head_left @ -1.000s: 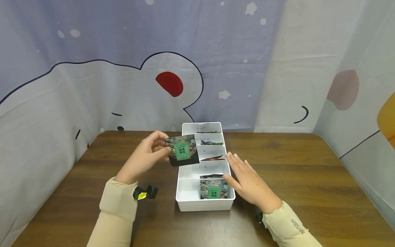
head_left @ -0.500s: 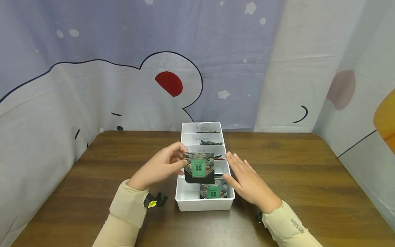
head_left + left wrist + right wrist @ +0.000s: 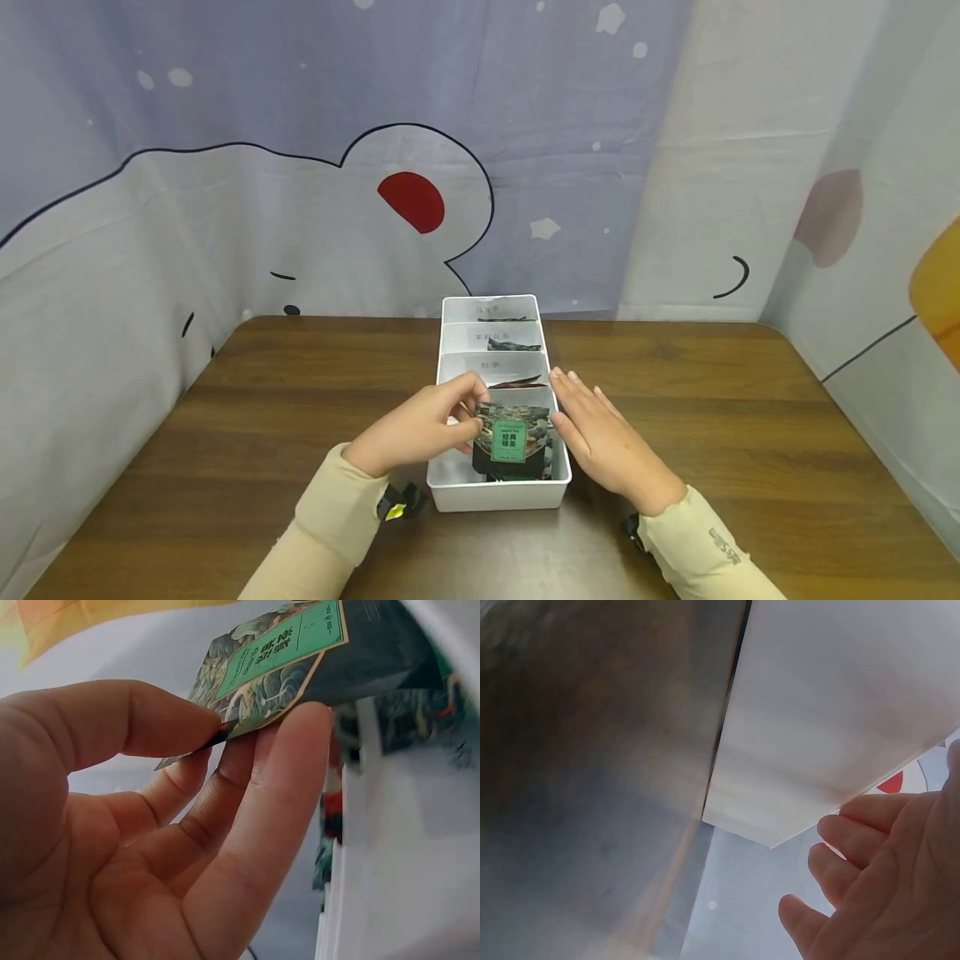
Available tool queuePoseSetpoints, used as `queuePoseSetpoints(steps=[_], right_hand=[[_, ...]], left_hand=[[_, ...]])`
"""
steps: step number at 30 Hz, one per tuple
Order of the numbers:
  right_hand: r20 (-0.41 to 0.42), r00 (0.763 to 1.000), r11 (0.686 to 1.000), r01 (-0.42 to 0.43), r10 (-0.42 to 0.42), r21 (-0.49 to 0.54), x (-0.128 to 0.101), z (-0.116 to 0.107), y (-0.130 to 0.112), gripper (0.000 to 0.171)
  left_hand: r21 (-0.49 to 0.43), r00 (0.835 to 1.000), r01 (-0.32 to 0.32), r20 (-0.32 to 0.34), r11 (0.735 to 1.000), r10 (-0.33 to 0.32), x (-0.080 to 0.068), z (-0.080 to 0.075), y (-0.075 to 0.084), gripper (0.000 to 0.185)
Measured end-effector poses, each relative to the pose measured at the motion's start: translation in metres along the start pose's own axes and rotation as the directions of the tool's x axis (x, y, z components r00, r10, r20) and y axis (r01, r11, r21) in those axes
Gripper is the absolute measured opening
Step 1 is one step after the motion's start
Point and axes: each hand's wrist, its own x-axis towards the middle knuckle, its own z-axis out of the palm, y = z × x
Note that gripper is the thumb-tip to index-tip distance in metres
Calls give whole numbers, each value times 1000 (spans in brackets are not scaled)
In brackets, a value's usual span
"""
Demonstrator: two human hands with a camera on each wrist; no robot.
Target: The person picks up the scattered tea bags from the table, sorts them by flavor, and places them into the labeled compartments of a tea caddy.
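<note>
My left hand (image 3: 423, 425) pinches a dark tea packet with a green label (image 3: 512, 440) between thumb and fingers, low over the nearest compartment of a white divided tray (image 3: 495, 496). The left wrist view shows the packet (image 3: 300, 645) held at its corner by the thumb and fingertips (image 3: 300, 742). Another packet beneath it is mostly hidden. My right hand (image 3: 600, 437) lies flat with straight fingers against the tray's right outer wall (image 3: 840, 712), holding nothing.
The tray stands mid-table on a brown wooden table (image 3: 750, 433). Its farther compartments carry paper labels and hold dark packets (image 3: 513, 382). Printed fabric hangs behind and to both sides of the table.
My left hand has carried the packet from the left of the tray, rightward and down, into the nearest compartment. The right hand has stayed against the tray's side.
</note>
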Motion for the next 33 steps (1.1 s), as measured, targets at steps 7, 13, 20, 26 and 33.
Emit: queuePoseSetpoints(steps=[7, 13, 20, 26, 33], right_hand=[[-6, 1000, 1000, -6, 6, 6, 1, 1, 0, 55], [-9, 1000, 1000, -5, 5, 5, 2, 1, 0, 55], [-9, 1000, 1000, -4, 4, 13, 2, 1, 0, 56], [1, 1000, 1000, -7, 7, 6, 1, 0, 0, 56], [-3, 1000, 1000, -8, 8, 6, 0, 0, 1, 56]], left_hand=[[14, 1000, -15, 25, 1000, 14, 2, 11, 1, 17], [56, 998, -21, 54, 998, 18, 2, 14, 3, 15], [179, 998, -56, 27, 982, 52, -4, 3, 8, 9], [234, 997, -48, -54, 971, 63, -11, -11, 12, 11], [248, 991, -11, -126, 969, 43, -12, -22, 9, 11]])
